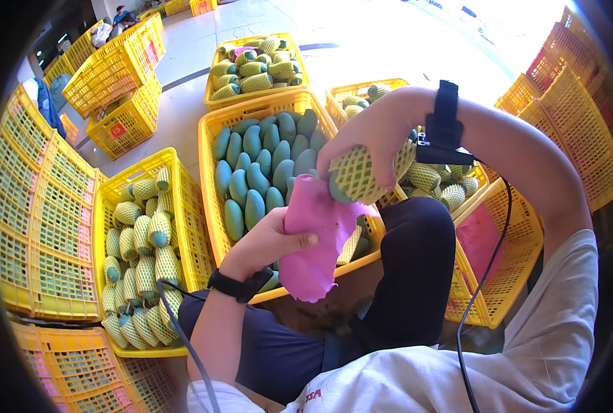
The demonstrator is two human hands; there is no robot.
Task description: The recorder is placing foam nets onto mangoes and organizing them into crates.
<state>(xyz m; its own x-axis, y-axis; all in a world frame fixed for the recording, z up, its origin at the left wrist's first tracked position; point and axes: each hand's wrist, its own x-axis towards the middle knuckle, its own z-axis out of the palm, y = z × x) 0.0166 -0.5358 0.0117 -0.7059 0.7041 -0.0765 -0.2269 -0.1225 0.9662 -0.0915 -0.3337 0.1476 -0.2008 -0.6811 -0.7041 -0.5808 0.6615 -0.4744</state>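
My left hand (268,241) grips a torn-edged pink sheet (313,251), its thumb lying across the front; whether anything is behind the sheet is hidden. My right hand (378,134) comes over from above and is closed around a green mango in a pale yellow foam net (353,175). The mango's bare end meets the sheet's upper edge. Both hands are over a large yellow crate (208,199) of bare green mangoes (257,177) lying in rows. Part of another netted mango (350,246) shows beside the sheet.
Netted mangoes fill a yellow crate on the left (191,241), one at the far side (305,62) and others behind my right arm. An open crate (506,275) with pink lining stands on the right. Stacked crates (113,69) rise at the far left. Cables (489,268) hang along both arms.
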